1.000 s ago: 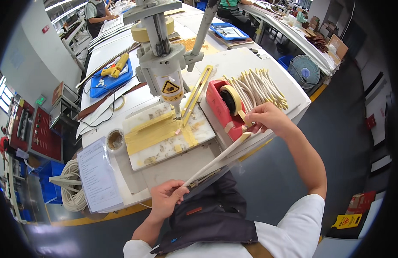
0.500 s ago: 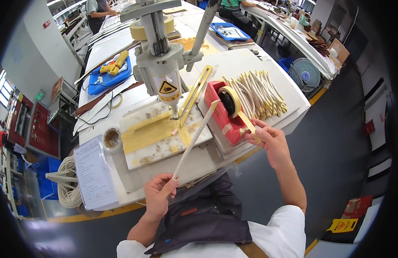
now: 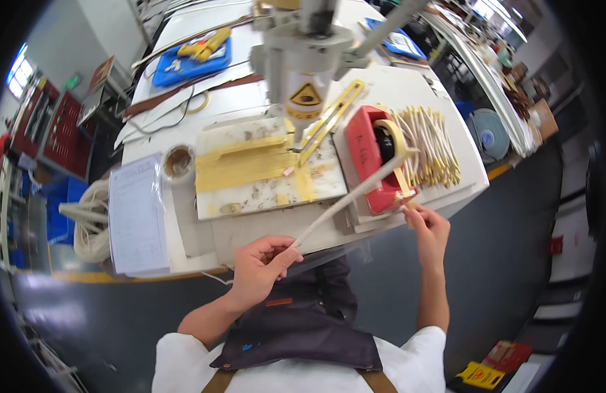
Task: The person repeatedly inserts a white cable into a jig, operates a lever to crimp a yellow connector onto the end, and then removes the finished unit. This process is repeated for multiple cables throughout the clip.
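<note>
A long pale cord [image 3: 335,208] is pinched near its lower end by my left hand [image 3: 265,263], thumb over curled fingers. It slants up to the right, and its far end overlaps the tape dispenser in view. That red dispenser [image 3: 366,157] carries a roll of yellowish masking tape [image 3: 393,136]. My right hand [image 3: 430,232] is at the dispenser's near end, thumb and finger closed on the tape's loose end beside the cutter. Behind the dispenser lies a bundle of similar cords [image 3: 434,147] with yellow-wrapped ends.
Left of the dispenser, a press [image 3: 306,85] with a warning label stands over a stained white board [image 3: 250,200] with yellow tape. A slotted yellow strip [image 3: 332,121], a round tub [image 3: 178,162], a paper sheet [image 3: 138,216] and a blue tray [image 3: 191,62] are also there.
The cord's far end has swung right, from beside the dispenser to across it. My right fingers have come closer to the dispenser's near end. The whole view has shifted.
</note>
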{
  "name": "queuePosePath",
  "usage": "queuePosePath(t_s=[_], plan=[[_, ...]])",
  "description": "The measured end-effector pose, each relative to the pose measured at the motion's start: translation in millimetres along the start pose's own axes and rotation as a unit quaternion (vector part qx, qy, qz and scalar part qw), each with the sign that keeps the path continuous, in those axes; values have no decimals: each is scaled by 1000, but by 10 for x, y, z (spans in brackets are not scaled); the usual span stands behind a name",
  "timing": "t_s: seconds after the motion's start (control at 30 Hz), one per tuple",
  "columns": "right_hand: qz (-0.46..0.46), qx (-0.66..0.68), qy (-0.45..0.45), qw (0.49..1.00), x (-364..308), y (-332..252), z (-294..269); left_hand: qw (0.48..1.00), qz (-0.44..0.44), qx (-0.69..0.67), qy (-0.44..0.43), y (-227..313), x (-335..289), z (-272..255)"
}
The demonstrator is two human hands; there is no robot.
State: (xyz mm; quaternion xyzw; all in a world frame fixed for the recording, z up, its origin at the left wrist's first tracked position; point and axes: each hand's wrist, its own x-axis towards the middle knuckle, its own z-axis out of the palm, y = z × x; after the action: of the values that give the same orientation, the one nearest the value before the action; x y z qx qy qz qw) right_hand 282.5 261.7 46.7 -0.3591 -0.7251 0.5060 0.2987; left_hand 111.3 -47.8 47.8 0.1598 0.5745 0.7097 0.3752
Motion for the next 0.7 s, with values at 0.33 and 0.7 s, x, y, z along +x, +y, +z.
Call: queuePosePath(t_s=[0.33, 0.7], plan=[[-163, -9, -320, 933, -667, -788, 743, 998, 45, 22, -32, -41, -98, 198], [-114, -5, -310, 944, -702, -725, 957, 982, 126, 142, -12, -46, -173, 191]])
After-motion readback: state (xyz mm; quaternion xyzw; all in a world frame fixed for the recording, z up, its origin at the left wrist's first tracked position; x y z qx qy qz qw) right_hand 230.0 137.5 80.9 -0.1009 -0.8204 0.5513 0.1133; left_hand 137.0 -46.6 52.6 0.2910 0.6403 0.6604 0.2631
